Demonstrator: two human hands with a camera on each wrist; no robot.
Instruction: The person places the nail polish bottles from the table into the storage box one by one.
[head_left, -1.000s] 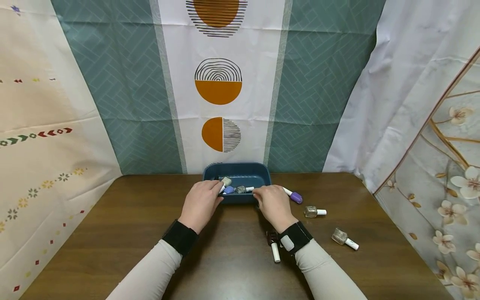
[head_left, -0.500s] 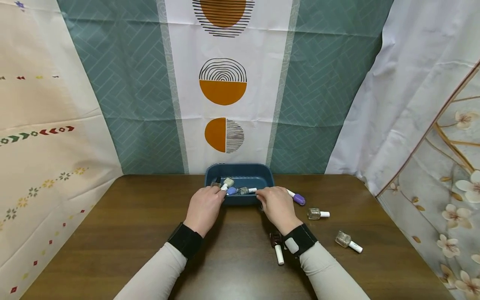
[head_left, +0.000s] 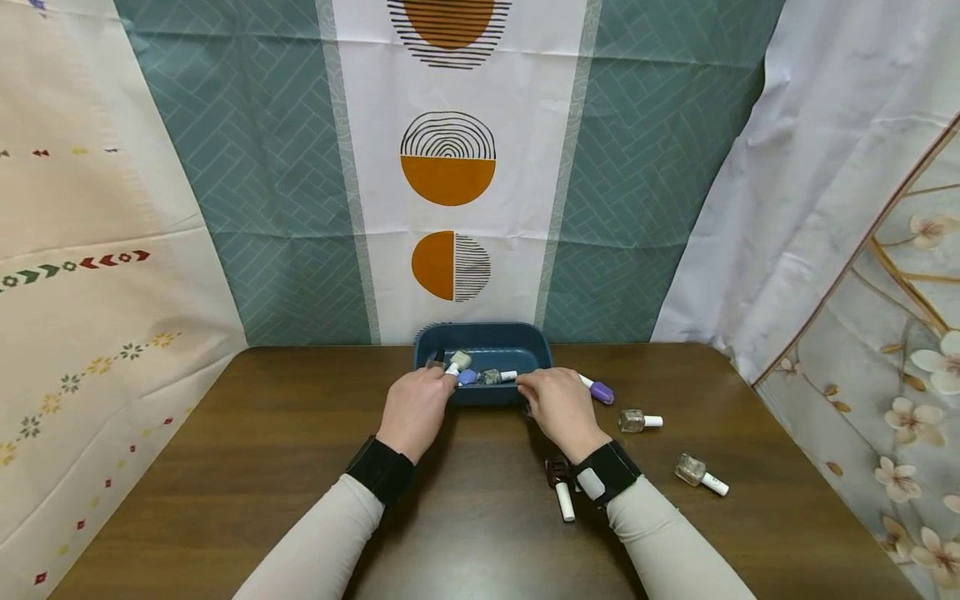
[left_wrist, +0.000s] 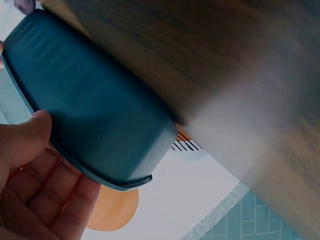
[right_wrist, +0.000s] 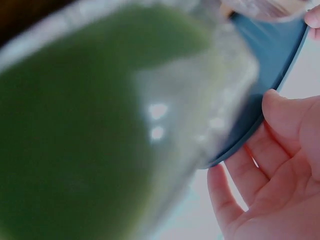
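A dark blue plastic bin (head_left: 483,395) stands at the table's back edge. Inside lie several nail polish bottles, among them a periwinkle one (head_left: 467,377), a pale one (head_left: 461,360) and a glittery one (head_left: 491,377) with a white cap. My left hand (head_left: 414,412) grips the near rim at its left end. In the left wrist view its thumb (left_wrist: 30,132) presses the outer wall, fingers over the rim. At the right end my right hand (head_left: 564,412) pinches the rim likewise, thumb (right_wrist: 282,107) outside. A blurred green bottle (right_wrist: 70,140) fills much of the right wrist view.
Right of the bin lie a purple nail polish (head_left: 602,392) and two clear glittery bottles, one nearer the bin (head_left: 632,421) and one farther right (head_left: 690,469). A dark brown bottle (head_left: 557,472) lies beside my right wrist. A patterned curtain (head_left: 296,250) hangs behind the table.
The head view has shifted slightly, so the scene sits a little farther right. Both hands keep hold of the bin's rim; more bottles show past my left fingers.
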